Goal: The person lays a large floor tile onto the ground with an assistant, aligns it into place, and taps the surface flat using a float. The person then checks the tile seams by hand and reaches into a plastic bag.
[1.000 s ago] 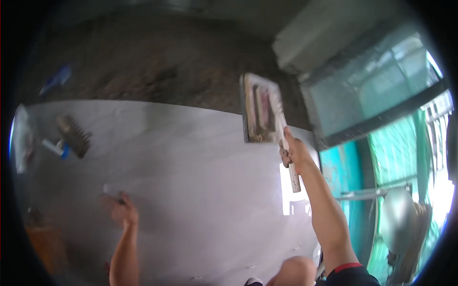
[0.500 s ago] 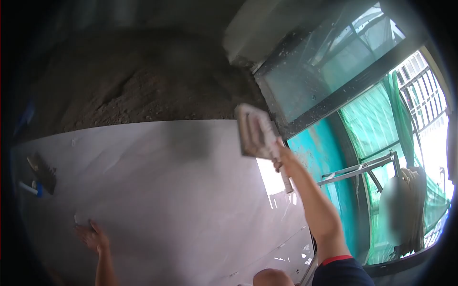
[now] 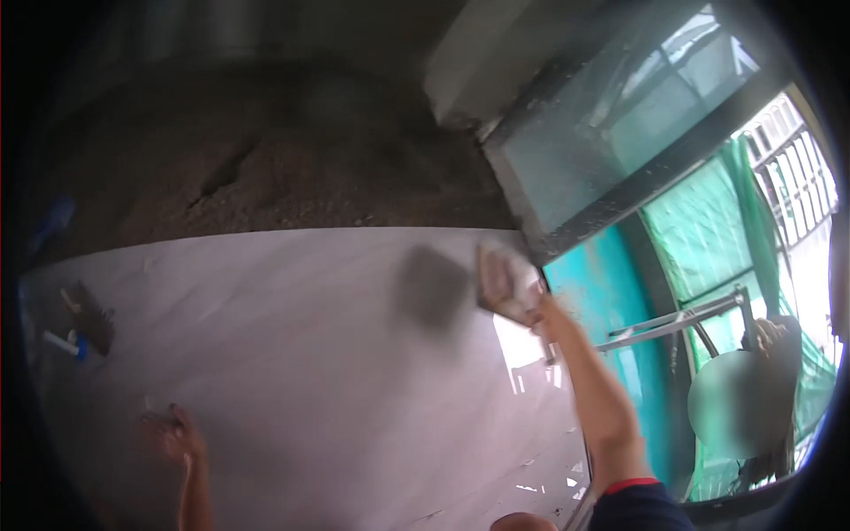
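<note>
A large, glossy pale slab (image 3: pixel 310 354), like a big tile, fills the lower middle of the view. My right hand (image 3: pixel 538 310) is closed around the handle of a flat, square-faced float-like tool (image 3: pixel 503 281). Motion smears this tool, and its exact kind is unclear. It is near the slab's far right corner, with a dark square shadow on the slab to its left. At the lower left, my left hand (image 3: pixel 180 435) has its fingers spread, over or on the slab; contact cannot be made out.
Toward the left edge are a notched trowel (image 3: pixel 93 319) and a white-and-blue tool (image 3: pixel 66 343). Rough brown ground or mortar (image 3: pixel 274 177) borders the slab's far edge. To the right stand a dark window frame (image 3: pixel 637 173), green netting (image 3: pixel 699 230) and a metal bar frame (image 3: pixel 682 319).
My right hand and its tool have shifted right and down in the view, and the tool's shadow is darker and more sharply square. My left hand stays nearly in place. The view has shifted slightly.
</note>
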Motion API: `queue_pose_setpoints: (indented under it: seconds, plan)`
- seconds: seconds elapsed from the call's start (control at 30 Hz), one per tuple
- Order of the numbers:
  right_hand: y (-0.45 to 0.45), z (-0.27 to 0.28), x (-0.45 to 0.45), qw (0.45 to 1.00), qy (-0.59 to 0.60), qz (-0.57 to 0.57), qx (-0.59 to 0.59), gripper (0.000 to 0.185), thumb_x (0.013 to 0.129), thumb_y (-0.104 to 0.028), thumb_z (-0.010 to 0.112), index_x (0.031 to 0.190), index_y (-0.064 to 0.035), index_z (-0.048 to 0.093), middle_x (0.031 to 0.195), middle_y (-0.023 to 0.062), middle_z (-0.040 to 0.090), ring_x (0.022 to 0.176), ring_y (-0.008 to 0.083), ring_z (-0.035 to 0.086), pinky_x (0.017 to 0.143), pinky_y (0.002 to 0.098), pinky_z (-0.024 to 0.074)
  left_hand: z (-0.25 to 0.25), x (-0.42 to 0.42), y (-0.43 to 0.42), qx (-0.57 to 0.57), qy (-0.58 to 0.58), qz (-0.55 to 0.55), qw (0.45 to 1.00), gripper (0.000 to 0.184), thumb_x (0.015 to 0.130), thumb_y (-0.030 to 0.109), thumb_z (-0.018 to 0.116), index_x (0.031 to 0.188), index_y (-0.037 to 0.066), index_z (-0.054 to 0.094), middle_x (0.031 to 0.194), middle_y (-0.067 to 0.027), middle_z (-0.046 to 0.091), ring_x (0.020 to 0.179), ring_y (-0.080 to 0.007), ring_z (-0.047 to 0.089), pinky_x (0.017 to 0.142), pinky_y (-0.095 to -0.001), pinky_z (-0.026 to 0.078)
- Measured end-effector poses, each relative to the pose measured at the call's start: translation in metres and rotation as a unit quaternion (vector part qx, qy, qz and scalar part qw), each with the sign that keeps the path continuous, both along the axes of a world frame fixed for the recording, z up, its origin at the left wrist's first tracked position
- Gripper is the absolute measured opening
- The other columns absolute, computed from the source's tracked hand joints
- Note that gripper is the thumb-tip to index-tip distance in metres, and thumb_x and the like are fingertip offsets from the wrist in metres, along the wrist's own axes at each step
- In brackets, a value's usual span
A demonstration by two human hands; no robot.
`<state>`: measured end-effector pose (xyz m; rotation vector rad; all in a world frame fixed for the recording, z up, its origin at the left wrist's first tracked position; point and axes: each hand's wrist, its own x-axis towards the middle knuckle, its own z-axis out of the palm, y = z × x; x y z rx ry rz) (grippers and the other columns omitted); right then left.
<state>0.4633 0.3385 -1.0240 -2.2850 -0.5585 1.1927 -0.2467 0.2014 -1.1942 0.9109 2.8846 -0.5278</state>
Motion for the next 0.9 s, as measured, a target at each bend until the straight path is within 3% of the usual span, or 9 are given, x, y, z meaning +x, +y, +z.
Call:
queue_pose_setpoints:
  seconds: [0.13,0.27,0.3,0.43,0.5,0.67,0.8,0.83,0.9]
  plan:
    - [-0.007,0.08,0.005,0.96,-0.125,-0.078,0.24,0.053,0.098,-0.059,0.043,0.082,-0.0099,0.055,0.051,0.0009,0.042,0.038,0.0124,0.038,0.033,0.0261,0.0286,-0.011,-0.008,-0.002,0.08,-0.012,-0.007,0.997,0.092,0.097,0.065,0.023,0.15,-0.009,0.013,0.158,-0.0254,0.014,0.149,-0.0339,0.011,0.122,-0.0421,0.009]
    - [-0.019,-0.039,-0.054,0.909,-0.193,-0.101,0.355,0.064,0.099,-0.059,0.037,0.078,-0.0022,0.058,0.049,0.0031,0.044,0.038,0.0196,0.045,0.037,0.0292,0.046,-0.018,-0.002,-0.006,0.116,-0.033,-0.004,0.993,0.092,0.097,0.065,0.023,0.151,-0.009,0.01,0.159,-0.025,0.012,0.149,-0.0336,0.011,0.122,-0.0421,0.009]
    - [-0.036,-0.118,-0.052,0.951,-0.15,-0.079,0.26,0.07,0.095,-0.066,0.039,0.083,-0.0007,0.061,0.054,0.0051,0.048,0.041,0.0197,0.045,0.04,0.0368,0.0423,-0.017,-0.003,-0.007,0.13,-0.035,-0.009,0.991,0.092,0.097,0.065,0.022,0.151,-0.009,0.009,0.159,-0.0249,0.011,0.149,-0.0337,0.011,0.122,-0.0424,0.01]
    - [-0.016,-0.116,-0.097,0.978,-0.155,0.136,-0.036,0.081,0.089,-0.076,0.041,0.089,0.0017,0.064,0.064,0.0116,0.058,0.053,0.0241,0.056,0.053,0.0408,0.0452,-0.012,-0.001,-0.009,0.077,-0.003,-0.024,0.997,0.09,0.098,0.063,0.025,0.15,-0.01,0.015,0.159,-0.0256,0.013,0.148,-0.0372,0.01,0.121,-0.0447,0.01]
    - [0.022,-0.045,-0.094,0.985,-0.035,0.17,-0.026,0.076,0.086,-0.075,0.048,0.087,-0.001,0.061,0.058,0.0078,0.051,0.049,0.0203,0.05,0.049,0.0408,0.0442,0.01,0.006,-0.002,0.081,-0.014,-0.021,0.996,0.089,0.098,0.061,0.028,0.148,-0.012,0.019,0.158,-0.0266,0.014,0.148,-0.039,0.011,0.121,-0.0457,0.01]
    - [0.04,0.079,-0.191,0.971,-0.096,0.103,0.193,0.063,0.091,-0.073,0.042,0.07,-0.0141,0.046,0.048,-0.0038,0.036,0.034,0.0077,0.036,0.031,0.0269,0.0279,-0.012,0.0,-0.005,0.184,-0.06,-0.023,0.981,0.086,0.098,0.054,0.036,0.147,-0.015,0.018,0.157,-0.029,0.014,0.148,-0.0385,0.009,0.121,-0.0445,0.008]
    - [0.009,-0.045,-0.25,0.9,-0.229,0.223,0.296,0.061,0.102,-0.055,0.036,0.081,-0.0017,0.057,0.058,0.0042,0.05,0.05,0.0153,0.052,0.047,0.0356,0.0445,-0.015,-0.002,-0.005,0.212,-0.072,-0.022,0.974,0.09,0.095,0.054,0.04,0.148,-0.014,0.013,0.158,-0.0282,0.01,0.149,-0.0375,0.006,0.121,-0.0437,0.008]
    - [-0.006,-0.071,-0.262,0.946,-0.211,0.237,0.07,0.06,0.101,-0.054,0.038,0.081,-0.0001,0.057,0.06,0.0072,0.052,0.051,0.0156,0.054,0.049,0.0348,0.0453,-0.015,-0.003,-0.005,0.216,-0.073,-0.023,0.973,0.09,0.095,0.054,0.04,0.148,-0.014,0.013,0.159,-0.028,0.009,0.149,-0.0372,0.005,0.121,-0.0437,0.007]
    - [-0.01,-0.117,-0.304,0.946,-0.167,0.279,-0.011,0.061,0.1,-0.056,0.041,0.078,-0.0005,0.055,0.056,0.0061,0.049,0.044,0.0159,0.05,0.041,0.035,0.0411,-0.008,-0.001,-0.006,0.223,-0.083,-0.027,0.971,0.09,0.095,0.053,0.04,0.148,-0.014,0.012,0.159,-0.0276,0.007,0.15,-0.0368,0.003,0.121,-0.0435,0.006]
